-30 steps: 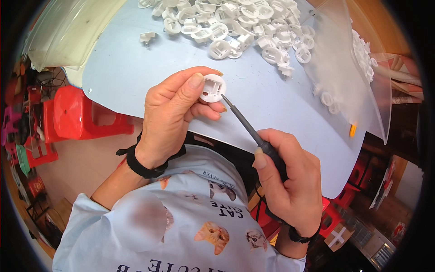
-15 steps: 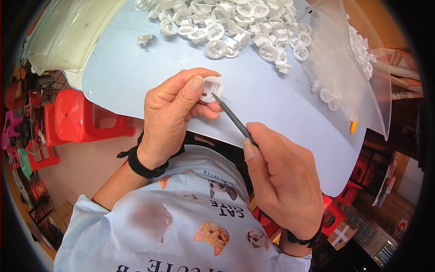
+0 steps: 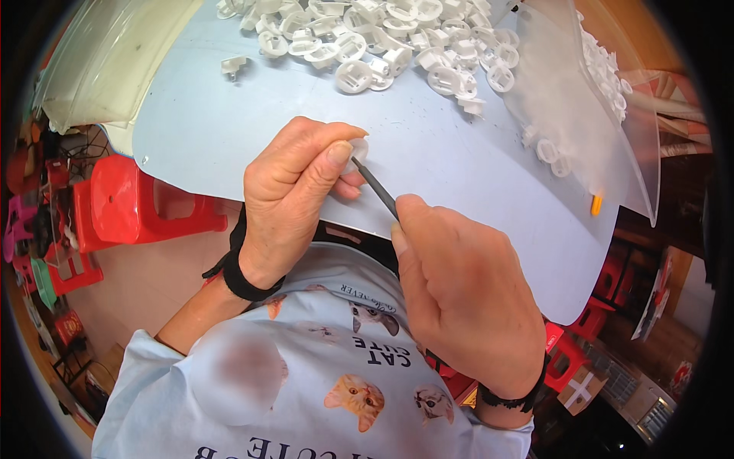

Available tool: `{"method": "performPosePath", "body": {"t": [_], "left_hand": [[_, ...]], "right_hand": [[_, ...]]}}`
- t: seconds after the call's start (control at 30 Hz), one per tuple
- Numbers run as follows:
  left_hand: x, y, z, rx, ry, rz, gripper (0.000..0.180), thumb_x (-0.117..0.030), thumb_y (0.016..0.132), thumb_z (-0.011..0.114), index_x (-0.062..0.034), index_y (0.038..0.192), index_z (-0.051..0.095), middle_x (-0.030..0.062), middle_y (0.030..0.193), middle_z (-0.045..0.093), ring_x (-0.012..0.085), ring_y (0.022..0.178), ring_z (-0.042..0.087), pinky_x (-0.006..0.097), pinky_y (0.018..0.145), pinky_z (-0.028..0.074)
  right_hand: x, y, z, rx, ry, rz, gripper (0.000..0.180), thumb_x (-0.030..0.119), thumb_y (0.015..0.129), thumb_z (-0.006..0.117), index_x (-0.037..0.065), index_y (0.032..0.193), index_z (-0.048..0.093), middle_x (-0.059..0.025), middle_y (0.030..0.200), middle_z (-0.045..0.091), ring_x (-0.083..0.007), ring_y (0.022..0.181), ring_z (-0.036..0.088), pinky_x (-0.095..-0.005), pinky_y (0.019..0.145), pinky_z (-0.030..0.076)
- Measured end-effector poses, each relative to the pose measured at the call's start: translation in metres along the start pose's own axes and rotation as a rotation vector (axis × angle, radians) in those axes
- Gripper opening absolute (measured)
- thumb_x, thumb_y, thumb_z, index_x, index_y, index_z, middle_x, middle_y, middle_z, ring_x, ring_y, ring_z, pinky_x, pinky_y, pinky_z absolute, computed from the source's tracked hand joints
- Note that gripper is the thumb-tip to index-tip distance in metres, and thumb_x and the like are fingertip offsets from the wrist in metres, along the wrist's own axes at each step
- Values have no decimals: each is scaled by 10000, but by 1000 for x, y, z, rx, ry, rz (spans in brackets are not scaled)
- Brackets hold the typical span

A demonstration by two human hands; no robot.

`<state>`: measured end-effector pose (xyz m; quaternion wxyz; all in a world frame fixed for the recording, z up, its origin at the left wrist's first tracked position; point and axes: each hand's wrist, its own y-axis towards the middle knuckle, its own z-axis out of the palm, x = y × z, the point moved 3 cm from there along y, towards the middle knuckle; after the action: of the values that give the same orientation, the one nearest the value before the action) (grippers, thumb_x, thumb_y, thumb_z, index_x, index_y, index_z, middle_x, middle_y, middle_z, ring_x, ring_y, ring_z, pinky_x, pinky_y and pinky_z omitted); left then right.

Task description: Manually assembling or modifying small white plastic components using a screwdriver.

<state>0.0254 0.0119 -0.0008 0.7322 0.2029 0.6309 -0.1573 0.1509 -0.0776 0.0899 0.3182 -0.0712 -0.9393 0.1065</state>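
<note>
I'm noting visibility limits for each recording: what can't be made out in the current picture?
- Head view: most of the white part, hidden by the left hand.
- Head view: the rear end of the tool, hidden by the right hand.
- Head view: whether the tool's tip touches the part or sits just in front; too small to tell.
- Head view: the far side of the pile, cut off by the top edge.

White disc (image 3: 360, 149), dark grey tool (image 3: 376, 189), red stool (image 3: 115, 195)
</note>
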Motion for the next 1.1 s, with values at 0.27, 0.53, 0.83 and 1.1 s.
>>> {"method": "performPosePath", "body": {"t": [0.27, 0.53, 0.83, 1.1], "left_hand": [[1, 0, 1, -27, -100, -92, 257, -148, 959, 533, 61, 1080, 624, 93, 995, 587, 119, 736, 609, 217, 655, 519], [4, 1, -2, -48, -56, -57, 292, -181, 980, 495, 63, 1113, 586, 109, 937, 635, 140, 764, 644, 215, 669, 543], [2, 2, -5, -112, -306, -237, 322, -218, 990, 470, 56, 1138, 552, 142, 956, 645, 182, 758, 679, 234, 646, 574], [2, 2, -4, -96, -364, -252, 320, -212, 987, 475, 59, 1142, 547, 148, 984, 644, 207, 819, 682, 263, 680, 594]], "right_hand": [[-4, -4, -6, -86, 143, 7, 149, 38, 862, 573, -21, 997, 553, -166, 635, 501, -373, 567, 514, -413, 496, 390], [13, -12, -2, -91, -76, 60, 218, 65, 873, 584, -45, 1056, 545, -149, 666, 554, -325, 517, 532, -365, 490, 420], [-24, 0, 13, -265, 489, 112, 192, 121, 960, 476, -20, 1090, 478, -150, 675, 561, -341, 556, 558, -400, 521, 411], [-22, 30, 29, -243, 569, 56, 199, 146, 893, 580, -36, 950, 524, -125, 594, 543, -229, 479, 501, -346, 476, 396]]}}
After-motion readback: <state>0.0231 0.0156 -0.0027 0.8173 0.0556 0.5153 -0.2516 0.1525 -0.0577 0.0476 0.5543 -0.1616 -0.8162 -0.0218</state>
